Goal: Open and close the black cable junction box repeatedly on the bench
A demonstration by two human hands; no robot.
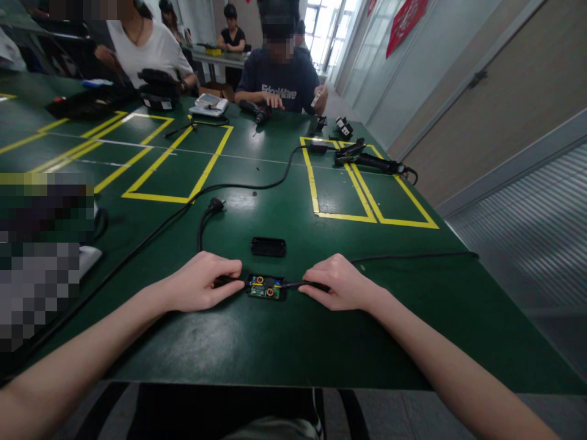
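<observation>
A small black plastic case [285,296] lies open on the green table in front of me. Inside it sits a green circuit board [258,291] with two copper-coloured coils and several thin wires. My left hand [202,282] pinches the black power cord [224,280] at the case's left end. On the other side, my right hand [337,282] is closed around the black cable [293,285] entering from the right. Just beyond the case rests a separate black cover [268,247]. A power plug [216,205] on a short black cord lies past my left hand.
A long black cable [229,186] crosses the table diagonally towards a black tool [367,160] at the far right. Yellow tape [345,216] marks rectangles. A cordless drill [260,112] lies near a seated person [279,79] opposite. Blurred items are at left.
</observation>
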